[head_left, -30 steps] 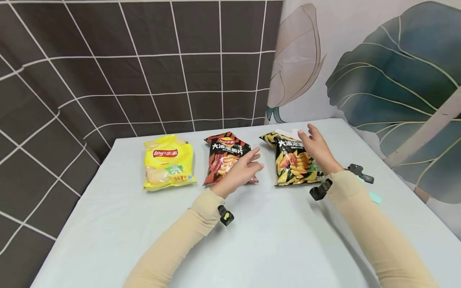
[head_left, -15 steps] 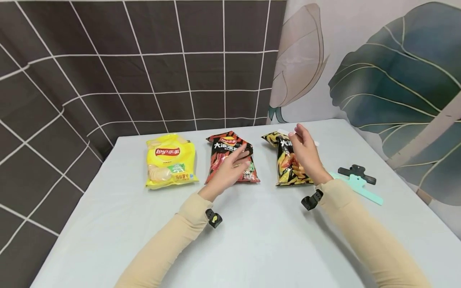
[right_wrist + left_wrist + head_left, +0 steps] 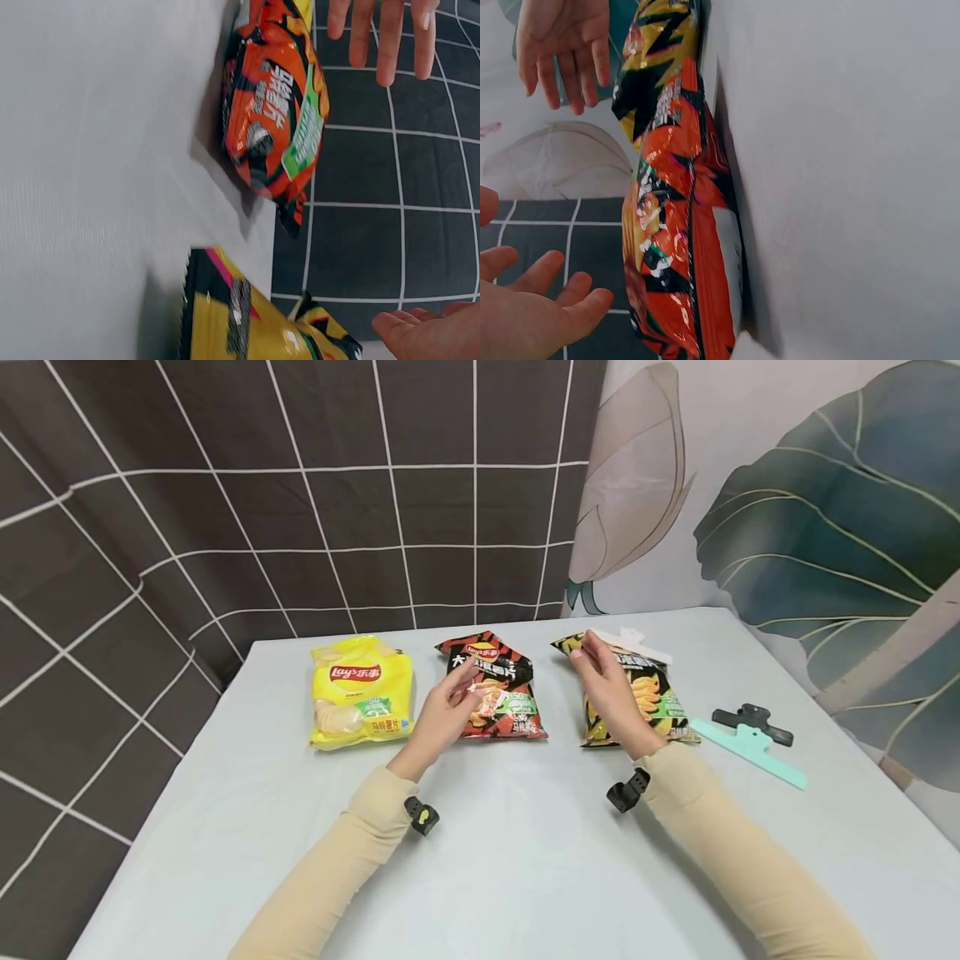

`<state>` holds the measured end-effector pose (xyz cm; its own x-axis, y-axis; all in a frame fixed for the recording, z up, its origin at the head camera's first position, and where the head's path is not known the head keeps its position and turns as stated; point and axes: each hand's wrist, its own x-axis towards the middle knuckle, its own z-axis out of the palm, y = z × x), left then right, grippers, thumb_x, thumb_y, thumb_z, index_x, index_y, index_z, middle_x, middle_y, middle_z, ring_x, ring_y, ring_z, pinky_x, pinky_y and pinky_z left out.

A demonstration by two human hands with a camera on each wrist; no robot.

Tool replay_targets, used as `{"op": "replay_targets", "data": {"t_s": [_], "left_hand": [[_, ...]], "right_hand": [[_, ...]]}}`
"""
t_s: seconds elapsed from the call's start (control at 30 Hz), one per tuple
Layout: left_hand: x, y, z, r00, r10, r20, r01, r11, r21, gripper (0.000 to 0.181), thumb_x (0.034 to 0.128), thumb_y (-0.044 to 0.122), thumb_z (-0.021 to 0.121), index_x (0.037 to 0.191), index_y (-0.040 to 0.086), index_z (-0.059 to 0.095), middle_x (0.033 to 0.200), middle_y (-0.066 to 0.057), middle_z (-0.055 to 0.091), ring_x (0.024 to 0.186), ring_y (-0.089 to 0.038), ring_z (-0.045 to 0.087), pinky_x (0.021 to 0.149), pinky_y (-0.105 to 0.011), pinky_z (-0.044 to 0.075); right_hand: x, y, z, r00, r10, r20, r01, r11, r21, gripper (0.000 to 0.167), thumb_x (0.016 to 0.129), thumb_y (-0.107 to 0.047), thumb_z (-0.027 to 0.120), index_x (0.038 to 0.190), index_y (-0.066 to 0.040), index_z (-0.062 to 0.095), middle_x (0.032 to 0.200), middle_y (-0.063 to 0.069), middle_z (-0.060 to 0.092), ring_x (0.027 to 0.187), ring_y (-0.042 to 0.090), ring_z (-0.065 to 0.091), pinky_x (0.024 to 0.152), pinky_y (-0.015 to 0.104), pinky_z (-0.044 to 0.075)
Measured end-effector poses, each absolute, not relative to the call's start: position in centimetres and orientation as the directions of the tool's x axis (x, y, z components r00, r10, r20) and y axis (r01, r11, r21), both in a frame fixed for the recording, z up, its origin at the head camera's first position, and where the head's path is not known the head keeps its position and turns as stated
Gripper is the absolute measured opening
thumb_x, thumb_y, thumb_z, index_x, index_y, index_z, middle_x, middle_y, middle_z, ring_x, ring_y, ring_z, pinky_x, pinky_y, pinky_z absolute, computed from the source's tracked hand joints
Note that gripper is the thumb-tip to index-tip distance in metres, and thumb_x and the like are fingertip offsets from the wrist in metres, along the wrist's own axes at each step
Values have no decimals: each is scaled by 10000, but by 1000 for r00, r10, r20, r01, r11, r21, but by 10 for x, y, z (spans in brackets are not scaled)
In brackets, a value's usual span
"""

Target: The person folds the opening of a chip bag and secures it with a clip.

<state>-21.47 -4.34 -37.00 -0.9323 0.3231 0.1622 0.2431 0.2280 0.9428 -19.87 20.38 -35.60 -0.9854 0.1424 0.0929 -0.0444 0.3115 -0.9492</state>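
In the head view, three chip bags stand in a row on the table. My left hand (image 3: 442,714) is near the left side of the red-and-black chip bag (image 3: 506,697), overlapping its edge, fingers loosely extended and holding nothing. The left wrist view has that hand (image 3: 540,315) apart from the red bag (image 3: 667,262). My right hand (image 3: 613,697) hovers over the yellow-and-black chip bag (image 3: 660,702), hiding part of it. Its fingers are relaxed, and the right wrist view shows nothing in this hand (image 3: 431,334). The yellow Lay's bag (image 3: 360,693) sits farthest left.
A white clip (image 3: 637,647) lies at the top of the yellow-and-black bag. To the right are a black clip (image 3: 757,722) and a turquoise clip (image 3: 750,752), close together on the white table (image 3: 510,860). A dark gridded cloth (image 3: 435,510) hangs behind.
Both hands have moved left across the bags. More of the red bag shows now, and the black and turquoise clips have come out from behind the right arm. The view has shifted slightly.
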Motion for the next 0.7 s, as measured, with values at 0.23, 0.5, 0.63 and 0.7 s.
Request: {"op": "replay_targets", "data": {"t_s": [0.23,0.5,0.63,0.7], "left_hand": [[-218,-53,-372,-965,243,94,162,276,947,535,975,160,528,1486,148,371,1516,-68,401,1404,-256,359,1144,-459,304],[-225,-59,-377,-982,189,-14,38,267,963,554,977,169,528,1499,181,346,1567,-46,309,1400,-294,360,1111,-445,360],[-228,-61,-379,-982,173,-73,-26,259,965,589,978,196,529,1518,201,296,1579,-53,277,1404,-297,354,1104,-431,373],[-230,-61,-380,-982,161,-101,-57,258,965,616,972,208,534,1528,204,268,1582,-76,264,1410,-307,341,1117,-438,353]], "right_hand": [[-206,195,-364,-991,132,28,15,316,-949,683,1015,-378,436,1549,-99,113,1601,111,191,1475,252,197,1202,383,176],[-215,190,-372,-988,123,-94,118,203,-972,675,1019,-360,429,1554,-125,90,1610,95,157,1474,255,198,1180,402,241],[-220,188,-378,-981,106,-163,175,119,-977,665,1025,-342,412,1557,-132,72,1614,93,140,1461,272,230,1162,406,285],[-223,187,-381,-975,97,-198,206,87,-975,665,1025,-343,412,1557,-132,75,1609,96,163,1449,282,258,1154,410,302]]}}
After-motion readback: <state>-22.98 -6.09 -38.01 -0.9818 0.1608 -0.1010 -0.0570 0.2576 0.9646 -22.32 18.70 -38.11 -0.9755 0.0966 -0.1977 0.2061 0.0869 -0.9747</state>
